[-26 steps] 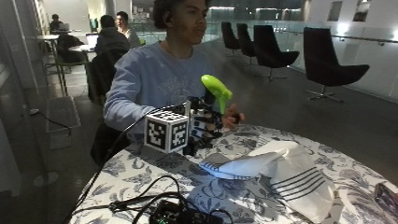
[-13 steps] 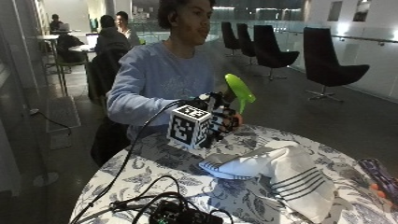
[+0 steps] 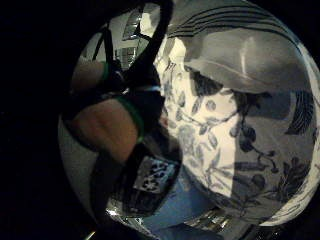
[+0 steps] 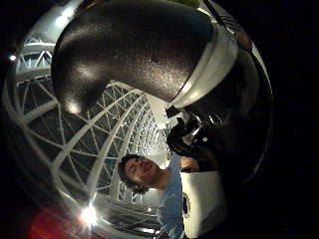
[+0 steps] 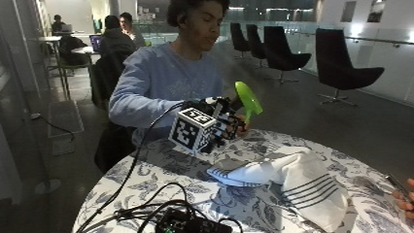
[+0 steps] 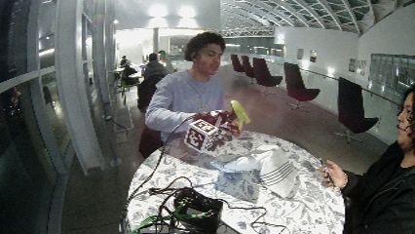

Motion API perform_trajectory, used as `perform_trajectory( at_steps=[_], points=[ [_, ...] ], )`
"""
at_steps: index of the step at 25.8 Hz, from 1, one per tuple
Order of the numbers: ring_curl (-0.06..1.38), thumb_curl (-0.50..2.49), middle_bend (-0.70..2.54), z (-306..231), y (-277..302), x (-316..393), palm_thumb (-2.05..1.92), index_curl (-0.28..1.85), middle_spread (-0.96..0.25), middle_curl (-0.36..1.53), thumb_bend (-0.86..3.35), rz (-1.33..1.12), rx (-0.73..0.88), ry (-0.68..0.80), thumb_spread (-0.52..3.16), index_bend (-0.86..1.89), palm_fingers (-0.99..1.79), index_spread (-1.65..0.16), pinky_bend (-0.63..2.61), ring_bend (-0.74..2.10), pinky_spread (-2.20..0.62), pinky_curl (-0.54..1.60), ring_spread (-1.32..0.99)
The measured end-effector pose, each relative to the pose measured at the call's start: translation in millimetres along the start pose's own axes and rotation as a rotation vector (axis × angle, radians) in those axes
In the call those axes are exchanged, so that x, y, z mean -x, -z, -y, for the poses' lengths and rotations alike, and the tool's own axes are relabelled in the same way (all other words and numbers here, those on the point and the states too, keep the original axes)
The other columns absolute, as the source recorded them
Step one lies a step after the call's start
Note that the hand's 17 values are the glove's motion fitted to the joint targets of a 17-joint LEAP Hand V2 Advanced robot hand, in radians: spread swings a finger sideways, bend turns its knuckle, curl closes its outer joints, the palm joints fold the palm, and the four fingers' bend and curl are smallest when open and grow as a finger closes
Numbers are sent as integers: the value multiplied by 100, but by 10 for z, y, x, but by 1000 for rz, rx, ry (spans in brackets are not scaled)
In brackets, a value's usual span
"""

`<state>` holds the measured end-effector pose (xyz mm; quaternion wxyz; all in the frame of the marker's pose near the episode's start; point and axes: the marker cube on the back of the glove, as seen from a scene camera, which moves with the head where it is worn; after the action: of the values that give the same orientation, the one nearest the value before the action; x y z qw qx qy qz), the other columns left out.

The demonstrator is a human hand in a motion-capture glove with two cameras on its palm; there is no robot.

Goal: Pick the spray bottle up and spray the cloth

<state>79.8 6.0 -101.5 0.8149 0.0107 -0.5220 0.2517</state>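
Note:
In the outside view my gloved right hand grips a spray bottle by its neck, held above the far side of the table. Only the bottle's bright green spray head shows; its body is hidden behind the hand. The white cloth with dark stripes lies crumpled on the table, in front of and below the hand, apart from it. The wide outside view shows the same hand, bottle and cloth. The little finger side palm view looks down on the cloth. A dark rounded surface fills the thumb side palm view.
The round table has a blue floral covering. A black box with cables sits at its near edge. Another person's hand holds something at the right edge. Dark chairs stand behind.
My hand with the bottle has shifted a little sideways toward the cloth since a second ago. The cloth has not moved.

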Motion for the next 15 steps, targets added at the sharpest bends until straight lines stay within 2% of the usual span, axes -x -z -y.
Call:
perform_trajectory(
  at_steps=[15],
  points=[
    [39,66,35,-34,-1,-47,87,29,-4,45,-3,6,17,-36,79,10,99,-20,18,54,34,30,8]
  ],
)
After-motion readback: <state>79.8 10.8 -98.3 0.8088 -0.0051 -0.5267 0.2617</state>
